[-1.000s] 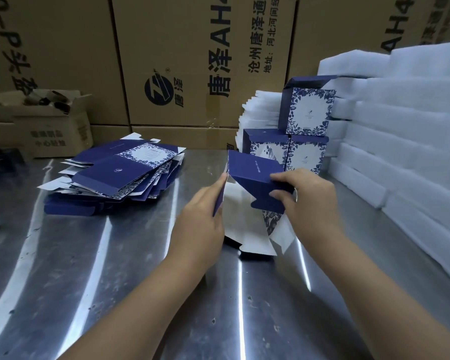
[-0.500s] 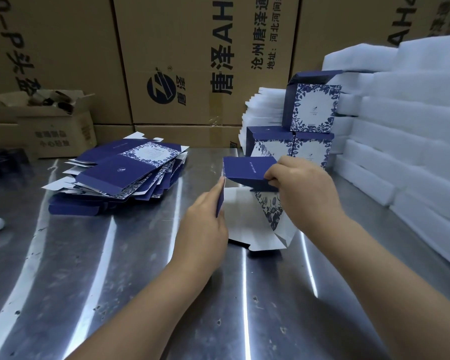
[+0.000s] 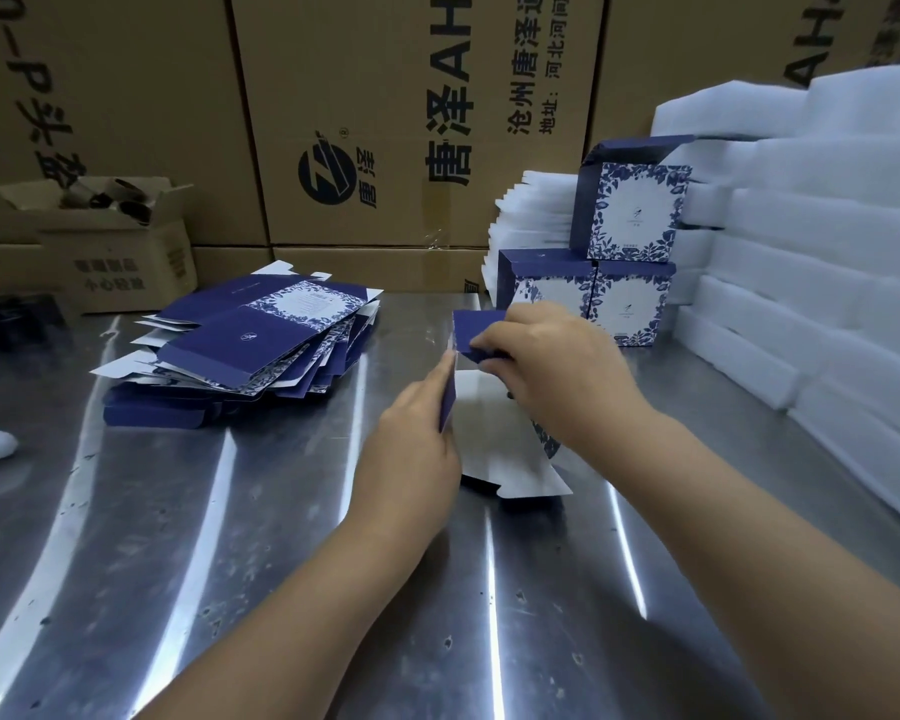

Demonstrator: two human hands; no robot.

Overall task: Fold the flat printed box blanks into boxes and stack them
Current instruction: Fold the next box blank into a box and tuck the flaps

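A half-folded navy and white box blank point(image 3: 494, 433) stands on the steel table in front of me, its white inside facing me. My left hand point(image 3: 417, 449) holds its left wall, thumb along the edge. My right hand point(image 3: 552, 366) grips the navy top flap and bends it down over the opening. A fanned pile of flat blanks point(image 3: 250, 345) lies to the left. Three finished boxes point(image 3: 630, 262) are stacked behind the blank, two below and one on top.
White foam sheets point(image 3: 822, 283) are piled along the right side and behind the finished boxes. Large brown cartons point(image 3: 365, 122) form a wall at the back. A small open carton point(image 3: 115, 241) sits back left. The steel table point(image 3: 261, 563) stretches toward me.
My right hand has pushed the navy top flap lower and further over the box. The left hand has stayed on the left wall.
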